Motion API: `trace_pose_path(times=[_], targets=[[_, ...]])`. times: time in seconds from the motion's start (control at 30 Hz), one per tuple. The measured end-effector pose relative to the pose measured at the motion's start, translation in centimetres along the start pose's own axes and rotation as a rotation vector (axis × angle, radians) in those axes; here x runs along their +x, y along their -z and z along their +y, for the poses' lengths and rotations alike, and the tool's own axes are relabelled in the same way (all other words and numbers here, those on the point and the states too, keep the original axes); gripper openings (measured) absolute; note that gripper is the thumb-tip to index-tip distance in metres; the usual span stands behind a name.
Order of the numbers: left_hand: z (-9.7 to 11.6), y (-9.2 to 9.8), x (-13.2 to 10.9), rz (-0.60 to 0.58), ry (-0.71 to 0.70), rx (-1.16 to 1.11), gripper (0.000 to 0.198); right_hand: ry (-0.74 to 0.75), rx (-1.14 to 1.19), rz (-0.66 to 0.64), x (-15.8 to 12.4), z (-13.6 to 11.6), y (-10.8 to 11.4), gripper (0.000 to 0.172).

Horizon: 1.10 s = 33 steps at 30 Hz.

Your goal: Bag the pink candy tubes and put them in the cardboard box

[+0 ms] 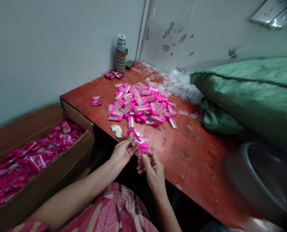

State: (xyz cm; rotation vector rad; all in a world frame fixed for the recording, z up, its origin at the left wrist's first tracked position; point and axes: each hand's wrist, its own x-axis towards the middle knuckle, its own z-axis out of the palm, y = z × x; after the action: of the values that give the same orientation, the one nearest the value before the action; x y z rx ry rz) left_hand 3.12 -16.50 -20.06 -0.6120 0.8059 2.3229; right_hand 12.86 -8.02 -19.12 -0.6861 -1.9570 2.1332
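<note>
My left hand point(124, 151) pinches a pink printed plastic packet point(135, 135) at the table's near edge. Close beside it, my right hand point(153, 170) grips a small clear bottle point(142, 154) with a pink cap, full of pink balls, its cap pointing up. Bottle and packet are very near each other; whether they touch I cannot tell. Beyond my hands lies a heap of similar pink-capped bottles point(142, 101). A crumpled white piece point(116, 130), perhaps tissue, rests just left of the packet.
On my left stands a cardboard box point(78, 151) filled with pink packets point(37, 151). One packet point(96, 101) lies on the red table point(172, 154). A flask point(120, 53) stands at the back. Clear plastic pieces point(179, 83), a green sack point(249, 87) and a grey tub point(247, 174) are rightward.
</note>
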Motion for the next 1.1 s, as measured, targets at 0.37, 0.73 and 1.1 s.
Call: trace_pose_path(times=[0.37,0.73,1.1], targets=[[-0.7,-0.2,-0.7,-0.132,-0.083,0.183,0.023,-0.017,0.103,0.012,0.6,0.9,-1.1,0.021],[0.0,-0.3,-0.7,-0.273,-0.064,0.368,0.023,0.08,0.009,0.056,0.7,1.0,-1.2,0.019],[1.0,-0.3,-0.3,-0.322,-0.094,0.604,0.022,0.018,0.167,-0.037,1.1,1.3,-0.9,0.021]])
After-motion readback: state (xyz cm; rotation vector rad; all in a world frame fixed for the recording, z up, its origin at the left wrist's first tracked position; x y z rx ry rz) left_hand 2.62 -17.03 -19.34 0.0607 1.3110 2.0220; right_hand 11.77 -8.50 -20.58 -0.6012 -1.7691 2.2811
